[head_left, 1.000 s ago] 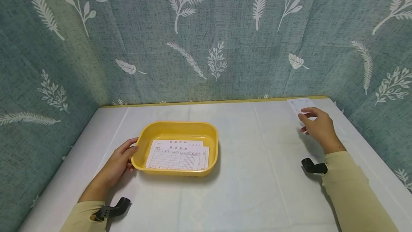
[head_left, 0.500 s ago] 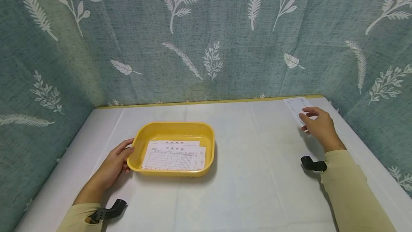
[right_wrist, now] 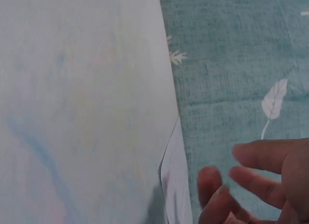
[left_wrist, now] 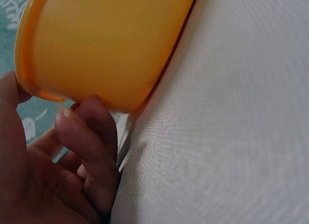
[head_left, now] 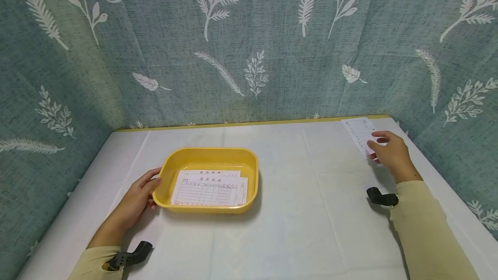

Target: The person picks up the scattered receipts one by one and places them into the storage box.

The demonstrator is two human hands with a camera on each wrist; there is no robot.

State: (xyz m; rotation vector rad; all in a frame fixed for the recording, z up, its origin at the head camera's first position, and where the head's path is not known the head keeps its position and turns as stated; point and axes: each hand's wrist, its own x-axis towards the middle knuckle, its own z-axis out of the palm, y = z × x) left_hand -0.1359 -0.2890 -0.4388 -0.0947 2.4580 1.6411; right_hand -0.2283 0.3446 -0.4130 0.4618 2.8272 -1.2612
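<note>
My left hand (head_left: 134, 198) grips a yellow plastic tray (head_left: 212, 155) by its left end, and the left wrist view shows curled fingers at the rim of its wall (left_wrist: 106, 45). Inside the tray lie overlapping printed receipt forms (head_left: 206, 191), white with ruled grids. At the back right corner of the table, a white printed paper slip (head_left: 355, 131) lies flat by the edge. My right hand (head_left: 393, 154) hovers over the slip's near right part, which it partly hides. In the right wrist view its thumb and fingers stand apart, with nothing between them, beside the slip (right_wrist: 176, 185).
A white cloth covers the table (head_left: 288, 237). Green-blue curtains (head_left: 288, 77) with white leaf prints rise behind it and on both sides. A yellow strip (head_left: 272, 121) runs along the back edge. Each wrist wears a black camera mount (head_left: 383, 198).
My right hand has drawn back a little to the right, so more of the paper slip shows. The left hand keeps its hold on the tray; the head view has shifted slightly.
</note>
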